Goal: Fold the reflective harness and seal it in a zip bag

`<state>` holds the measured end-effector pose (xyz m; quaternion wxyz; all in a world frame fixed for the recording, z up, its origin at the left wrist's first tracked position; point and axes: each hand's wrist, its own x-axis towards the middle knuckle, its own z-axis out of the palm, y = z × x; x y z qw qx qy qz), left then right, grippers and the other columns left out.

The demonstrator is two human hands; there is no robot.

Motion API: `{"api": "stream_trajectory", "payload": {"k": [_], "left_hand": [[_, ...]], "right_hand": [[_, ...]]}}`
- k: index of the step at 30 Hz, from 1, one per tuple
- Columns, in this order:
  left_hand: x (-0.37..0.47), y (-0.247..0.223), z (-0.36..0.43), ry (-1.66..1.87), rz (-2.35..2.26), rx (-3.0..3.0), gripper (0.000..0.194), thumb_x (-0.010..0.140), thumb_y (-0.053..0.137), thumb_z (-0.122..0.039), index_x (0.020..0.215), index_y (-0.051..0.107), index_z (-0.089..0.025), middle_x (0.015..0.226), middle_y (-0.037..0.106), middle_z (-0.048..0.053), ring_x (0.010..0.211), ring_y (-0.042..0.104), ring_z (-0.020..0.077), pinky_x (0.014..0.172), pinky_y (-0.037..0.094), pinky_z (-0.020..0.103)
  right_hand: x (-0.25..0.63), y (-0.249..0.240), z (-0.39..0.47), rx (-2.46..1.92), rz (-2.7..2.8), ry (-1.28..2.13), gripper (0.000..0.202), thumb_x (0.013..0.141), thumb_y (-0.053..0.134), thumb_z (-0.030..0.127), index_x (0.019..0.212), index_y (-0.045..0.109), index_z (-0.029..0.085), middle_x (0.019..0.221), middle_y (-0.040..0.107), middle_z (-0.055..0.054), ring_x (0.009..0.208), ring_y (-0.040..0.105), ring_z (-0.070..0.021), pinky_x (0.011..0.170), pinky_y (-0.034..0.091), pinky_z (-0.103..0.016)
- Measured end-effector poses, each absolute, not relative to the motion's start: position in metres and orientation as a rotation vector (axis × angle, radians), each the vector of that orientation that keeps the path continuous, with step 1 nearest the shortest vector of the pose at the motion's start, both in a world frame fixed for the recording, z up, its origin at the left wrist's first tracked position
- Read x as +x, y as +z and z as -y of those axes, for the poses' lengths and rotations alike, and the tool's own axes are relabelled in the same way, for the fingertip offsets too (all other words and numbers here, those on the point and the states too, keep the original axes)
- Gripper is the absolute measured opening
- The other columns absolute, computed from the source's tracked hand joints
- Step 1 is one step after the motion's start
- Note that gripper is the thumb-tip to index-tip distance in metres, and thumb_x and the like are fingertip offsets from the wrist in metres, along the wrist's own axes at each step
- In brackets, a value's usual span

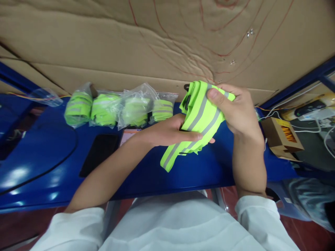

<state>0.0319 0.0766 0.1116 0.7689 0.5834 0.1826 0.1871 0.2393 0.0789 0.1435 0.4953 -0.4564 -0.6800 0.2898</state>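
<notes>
A folded reflective strap bundle (201, 118), neon yellow-green with grey stripes, is held up above the blue table between both hands. My left hand (172, 130) grips its lower left part, thumb laid across the front. My right hand (237, 108) pinches the upper right side, thumb on a grey stripe, with the other fingers hidden behind. One loose strap end hangs down at the lower left of the bundle. Black buckle parts show at its upper left edge.
Several similar bundles in clear plastic bags (104, 109) stand along the cardboard wall (104, 42). A black phone-like slab (99, 153) lies on the blue table (167, 177). At right are an open cardboard box (281, 137) and white cables. A black cable (52, 167) crosses the left side.
</notes>
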Motion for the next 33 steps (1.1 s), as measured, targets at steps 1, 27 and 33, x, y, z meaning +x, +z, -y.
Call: {"api": "stream_trajectory", "payload": {"k": [1, 27, 33], "left_hand": [[0.033, 0.113, -0.075, 0.419, -0.39, 1.267, 0.042, 0.088, 0.083, -0.034, 0.125, 0.073, -0.017, 0.122, 0.079, 0.013, 0.111, 0.077, 0.0286, 0.091, 0.066, 0.037], [0.017, 0.124, -0.088, 0.637, -0.599, 1.711, 0.022, 0.091, 0.077, -0.036, 0.096, 0.073, -0.015, 0.091, 0.08, 0.005, 0.082, 0.078, 0.0196, 0.072, 0.063, 0.027], [0.012, 0.126, -0.094, 0.49, -0.66, 1.437, 0.031, 0.081, 0.086, -0.032, 0.104, 0.077, -0.014, 0.1, 0.082, 0.009, 0.094, 0.08, 0.0247, 0.081, 0.067, 0.033]], "right_hand": [[0.239, 0.142, -0.08, -1.103, 1.621, 0.768, 0.043, 0.089, 0.073, 0.065, 0.085, 0.073, 0.023, 0.071, 0.066, 0.003, 0.06, 0.064, -0.0127, 0.048, 0.049, -0.023], [0.224, 0.14, -0.071, -1.062, 2.01, 0.787, 0.045, 0.082, 0.083, 0.062, 0.094, 0.07, 0.02, 0.077, 0.068, 0.001, 0.072, 0.061, -0.0162, 0.062, 0.046, -0.026], [0.218, 0.139, -0.071, -1.076, 1.828, 0.723, 0.043, 0.083, 0.082, 0.061, 0.095, 0.072, 0.021, 0.077, 0.067, 0.0, 0.073, 0.065, -0.0178, 0.062, 0.053, -0.029]]}}
